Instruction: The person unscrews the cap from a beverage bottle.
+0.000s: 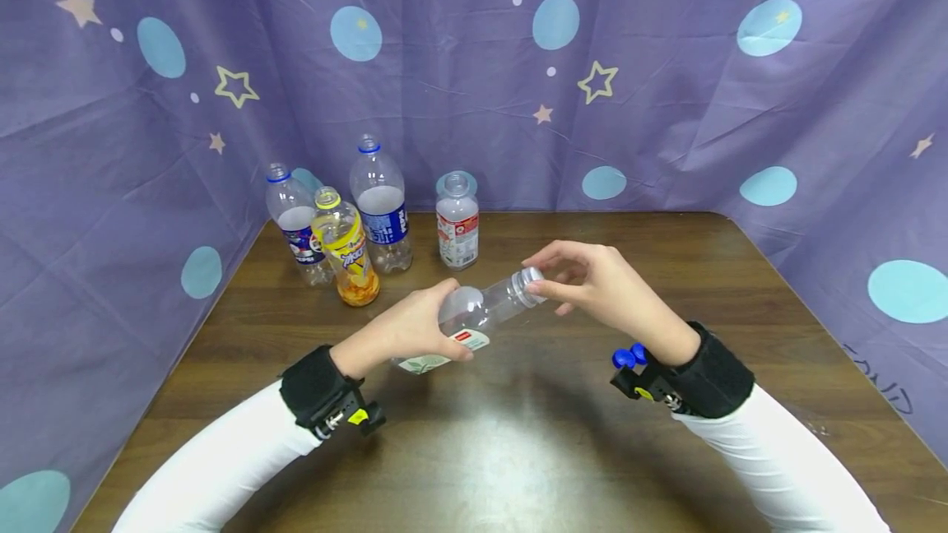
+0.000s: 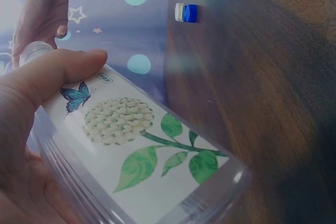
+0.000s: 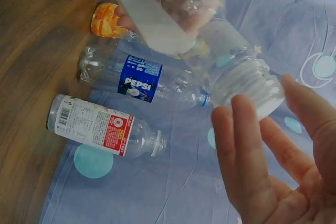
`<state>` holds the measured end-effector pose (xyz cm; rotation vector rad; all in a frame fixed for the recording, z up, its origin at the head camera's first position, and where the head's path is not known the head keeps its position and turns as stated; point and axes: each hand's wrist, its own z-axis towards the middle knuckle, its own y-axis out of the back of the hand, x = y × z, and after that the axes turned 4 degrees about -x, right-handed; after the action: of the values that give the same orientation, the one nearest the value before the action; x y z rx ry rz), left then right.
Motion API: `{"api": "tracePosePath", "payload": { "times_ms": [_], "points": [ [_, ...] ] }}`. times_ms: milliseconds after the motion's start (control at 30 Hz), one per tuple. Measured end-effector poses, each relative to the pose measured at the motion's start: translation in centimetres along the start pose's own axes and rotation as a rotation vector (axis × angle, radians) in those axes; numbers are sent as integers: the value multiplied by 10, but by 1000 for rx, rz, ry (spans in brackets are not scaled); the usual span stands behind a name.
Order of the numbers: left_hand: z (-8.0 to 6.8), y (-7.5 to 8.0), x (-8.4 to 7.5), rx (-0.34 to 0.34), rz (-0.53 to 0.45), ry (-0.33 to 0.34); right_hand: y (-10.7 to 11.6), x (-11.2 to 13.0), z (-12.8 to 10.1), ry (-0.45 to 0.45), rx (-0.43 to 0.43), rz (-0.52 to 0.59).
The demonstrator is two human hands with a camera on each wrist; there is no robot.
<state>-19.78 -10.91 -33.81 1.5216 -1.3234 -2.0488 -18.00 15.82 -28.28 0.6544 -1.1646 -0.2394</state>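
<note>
A clear plastic bottle [image 1: 481, 311] with a flower-and-butterfly label [image 2: 131, 140] is held tilted above the table, neck pointing up and right. My left hand [image 1: 415, 327] grips its body, the thumb [image 2: 52, 72] lying across the label. My right hand [image 1: 592, 282] is at the neck. Its nearly straight fingers [image 3: 236, 129] and thumb lie loosely about the pale screw cap [image 3: 252, 90], which sits on the bottle's neck [image 1: 529, 278]. The bottle looks empty.
Several bottles stand at the back left of the brown table [image 1: 518, 451]: two blue-labelled Pepsi bottles [image 1: 296, 224] [image 1: 381, 208], a yellow one [image 1: 346, 249] and a small red-labelled one [image 1: 457, 224]. A small blue-and-white object [image 2: 186, 12] sits near the table's edge. Purple starred cloth [image 1: 666, 105] surrounds the table.
</note>
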Motion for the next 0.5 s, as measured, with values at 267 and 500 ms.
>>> {"api": "tracePosePath", "payload": {
  "times_ms": [267,500],
  "points": [
    [0,-2,2,14,3,15,3,-1,0,72,42,-78],
    [0,-2,1,25,-15,16,5,0,-2,122,22,-101]
  ]
}}
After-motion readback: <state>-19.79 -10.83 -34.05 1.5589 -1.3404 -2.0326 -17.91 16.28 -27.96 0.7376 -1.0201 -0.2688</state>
